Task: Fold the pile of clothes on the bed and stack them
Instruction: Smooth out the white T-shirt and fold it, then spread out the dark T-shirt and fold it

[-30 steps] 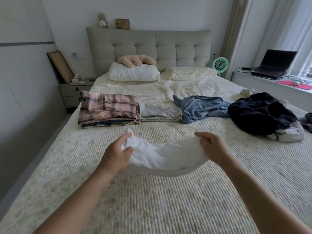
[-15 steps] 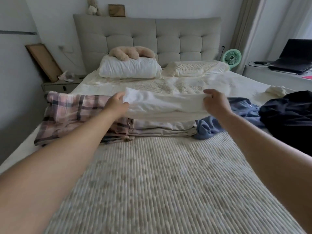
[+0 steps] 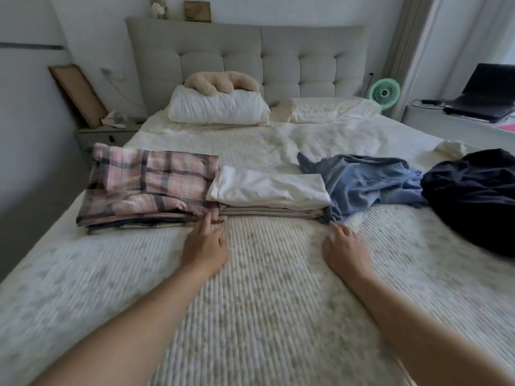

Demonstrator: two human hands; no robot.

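A folded white garment (image 3: pixel 267 188) lies on top of a low stack of folded grey-beige clothes (image 3: pixel 267 211) in the middle of the bed (image 3: pixel 264 316). To its left sits a folded pink plaid stack (image 3: pixel 147 188). A crumpled blue garment (image 3: pixel 362 182) and a dark navy heap (image 3: pixel 473 196) lie unfolded to the right. My left hand (image 3: pixel 204 246) hovers just in front of the stacks, fingers relaxed and holding nothing. My right hand (image 3: pixel 345 249) is empty too, fingers loose, close to the blue garment's near corner.
Two pillows (image 3: pixel 220 107) and a beige plush cushion (image 3: pixel 223 82) rest against the grey headboard. A nightstand (image 3: pixel 106 135) stands on the left. A green fan (image 3: pixel 386 93) and a laptop (image 3: pixel 485 96) are on the right. A small cream cloth (image 3: pixel 450 149) lies beyond the navy heap.
Both hands carried the folded white garment forward, laid it on the grey-beige stack, let go and drew back toward me.
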